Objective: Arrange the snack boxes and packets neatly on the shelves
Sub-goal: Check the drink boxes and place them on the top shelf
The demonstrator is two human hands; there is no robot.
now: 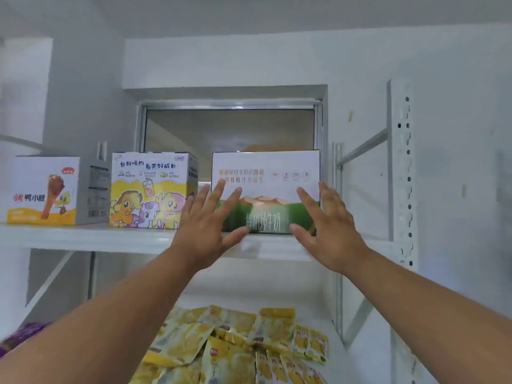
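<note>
— While both arms reach up, where is the milk box [266, 189]?
— Upper shelf [83, 236], right end, upright, front face toward the camera. Window [230, 131] behind it.
— Hands?
— Left hand [206, 223] and right hand [324, 225] both spread flat, fingers straight, in front of the box's lower face. Neither grasps it. Cannot tell whether the fingertips touch the cardboard.
— Other stock on that shelf?
— Pony-print box [151, 189] just left of the milk box, a narrow gap between. Duck-leg box [45, 189] further left, near the pony one.
— Below?
— Lower shelf [310, 309]: loose heap of yellow packets [235, 345]. Purple packets [20, 335] at far left, blurred.
</note>
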